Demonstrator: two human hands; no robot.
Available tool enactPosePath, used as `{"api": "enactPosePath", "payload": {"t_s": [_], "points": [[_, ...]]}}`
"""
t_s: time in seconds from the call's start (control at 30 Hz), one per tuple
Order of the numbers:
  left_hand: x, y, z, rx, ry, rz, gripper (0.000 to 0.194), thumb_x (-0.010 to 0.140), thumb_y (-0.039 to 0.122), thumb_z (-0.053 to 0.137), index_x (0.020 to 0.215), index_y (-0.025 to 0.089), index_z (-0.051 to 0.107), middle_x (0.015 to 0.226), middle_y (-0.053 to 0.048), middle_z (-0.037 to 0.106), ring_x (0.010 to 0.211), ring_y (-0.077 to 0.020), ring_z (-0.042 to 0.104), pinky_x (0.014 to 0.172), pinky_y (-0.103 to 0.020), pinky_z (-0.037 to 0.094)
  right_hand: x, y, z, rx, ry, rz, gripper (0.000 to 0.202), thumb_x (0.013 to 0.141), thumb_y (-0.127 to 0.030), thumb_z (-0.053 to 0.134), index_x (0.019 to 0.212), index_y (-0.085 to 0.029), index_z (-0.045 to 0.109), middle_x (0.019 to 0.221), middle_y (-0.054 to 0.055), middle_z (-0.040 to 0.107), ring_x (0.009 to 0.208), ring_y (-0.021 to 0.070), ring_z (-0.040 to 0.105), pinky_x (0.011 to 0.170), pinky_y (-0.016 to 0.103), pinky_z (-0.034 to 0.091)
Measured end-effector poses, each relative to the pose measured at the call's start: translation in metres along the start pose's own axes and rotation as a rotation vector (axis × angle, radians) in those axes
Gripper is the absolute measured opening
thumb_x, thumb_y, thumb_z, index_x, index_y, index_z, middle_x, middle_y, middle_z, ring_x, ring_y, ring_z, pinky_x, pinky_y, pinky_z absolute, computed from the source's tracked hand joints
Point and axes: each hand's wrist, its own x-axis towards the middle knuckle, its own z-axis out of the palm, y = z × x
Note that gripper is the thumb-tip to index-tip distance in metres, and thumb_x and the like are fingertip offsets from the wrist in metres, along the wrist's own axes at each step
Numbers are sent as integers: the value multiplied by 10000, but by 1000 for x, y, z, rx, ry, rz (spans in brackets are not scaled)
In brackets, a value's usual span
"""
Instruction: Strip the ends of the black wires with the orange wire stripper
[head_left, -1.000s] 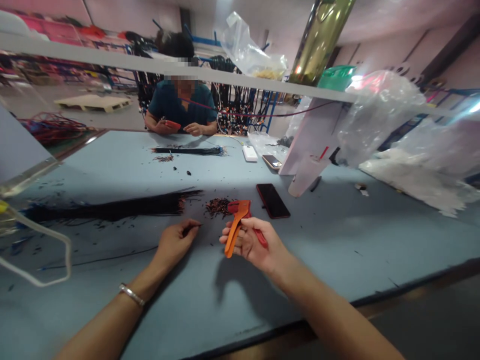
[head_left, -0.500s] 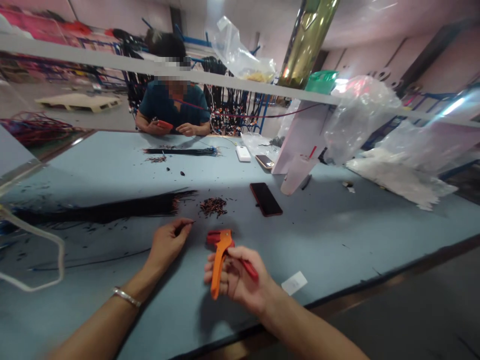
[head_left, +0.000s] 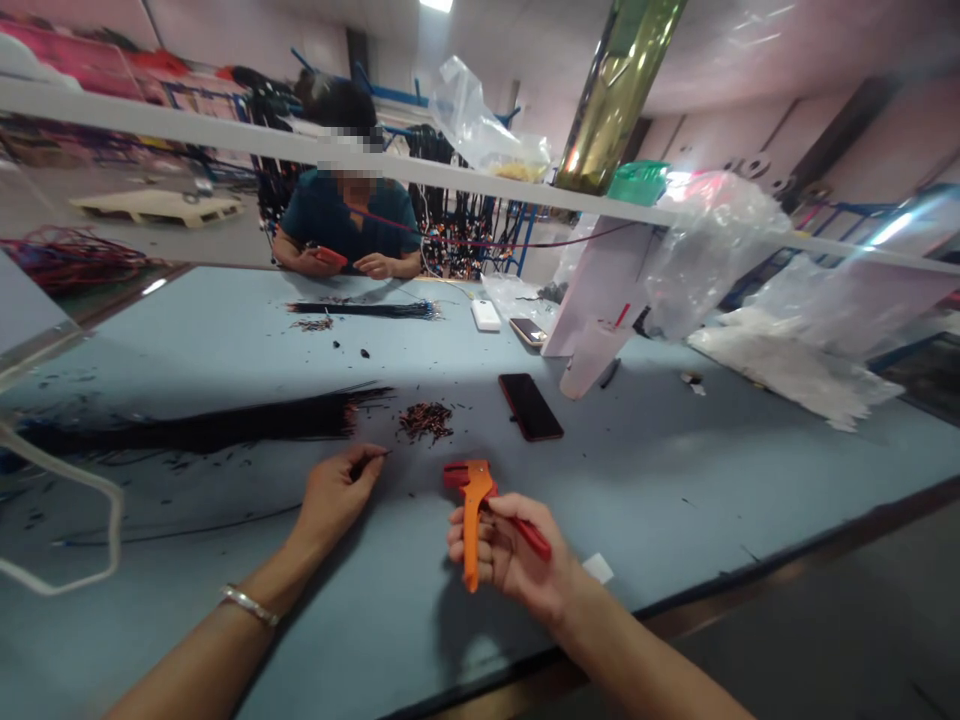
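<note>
Between thumb and forefinger, my left hand (head_left: pixel 341 495) pinches a thin black wire (head_left: pixel 217 524) whose tip pokes out past the fingertips; the rest trails left over the table. My right hand (head_left: pixel 517 550) holds an orange and red wire stripper (head_left: pixel 474 510), its handles spread apart and its jaws pointing up and left. A gap separates the jaws from the wire tip. Beyond my left hand lies a thick bundle of black wires (head_left: pixel 247 420), copper-coloured at the right end. Beside that end is a small heap of cut insulation bits (head_left: pixel 426 422).
A dark phone (head_left: pixel 531 407) lies right of the heap. Behind it stand a plastic cup with a red straw (head_left: pixel 592 358) and a shelf support (head_left: pixel 581 290). Plastic bags (head_left: pixel 795 360) lie at right. Across the table (head_left: pixel 675 500), another person (head_left: pixel 349 215) holds a red tool near a second wire bundle (head_left: pixel 360 310).
My right hand and the wire stripper have moved right, away from the wire tip. My left hand stays nearly in place, still pinching the wire.
</note>
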Motion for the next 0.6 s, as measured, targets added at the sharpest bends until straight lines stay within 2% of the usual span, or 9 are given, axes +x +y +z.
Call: {"api": "enactPosePath", "payload": {"t_s": [0.13, 0.23, 0.3, 0.43, 0.53, 0.6], "points": [[1, -4, 1, -8, 11, 2, 352, 742, 430, 478, 825, 178, 709, 753, -40, 748, 728, -227, 665, 634, -267, 494, 30, -27, 7, -20, -29, 13, 302, 776, -262, 444, 877, -44, 627, 701, 142, 701, 615, 187, 674, 620, 270, 522], [1, -5, 2, -12, 24, 1, 341, 741, 424, 483, 823, 183, 709, 778, -43, 757, 758, -234, 674, 659, -272, 500, 29, -34, 12, -45, -61, -8, 308, 774, -260, 449, 899, -40, 625, 720, 142, 703, 637, 186, 683, 645, 267, 523], [2, -4, 2, -15, 27, -2, 335, 736, 427, 486, 813, 189, 709, 798, -38, 763, 769, -235, 680, 681, -276, 501, 17, -25, 11, -75, -96, 22, 353, 774, -275, 454, 945, -23, 634, 786, 160, 715, 708, 213, 698, 662, 285, 526], [2, -2, 0, -11, 14, -17, 342, 722, 440, 491, 804, 190, 709, 792, -38, 766, 765, -239, 687, 683, -280, 503, -8, 9, 4, -17, -104, 105, 413, 743, -307, 460, 952, -9, 656, 832, 177, 720, 731, 242, 702, 640, 308, 518], [2, -1, 0, -4, 14, -25, 338, 720, 434, 491, 801, 191, 711, 786, -38, 767, 768, -241, 688, 670, -279, 504, -3, 22, 5, 34, -114, 153, 425, 732, -310, 476, 937, 17, 655, 830, 198, 716, 735, 246, 703, 649, 304, 513], [2, -1, 0, -4, 5, -23, 335, 726, 434, 486, 795, 193, 709, 772, -35, 765, 759, -238, 688, 656, -273, 503, 10, 18, 9, 35, -113, 138, 420, 748, -306, 471, 940, 22, 650, 820, 194, 714, 736, 246, 704, 649, 304, 519]]}}
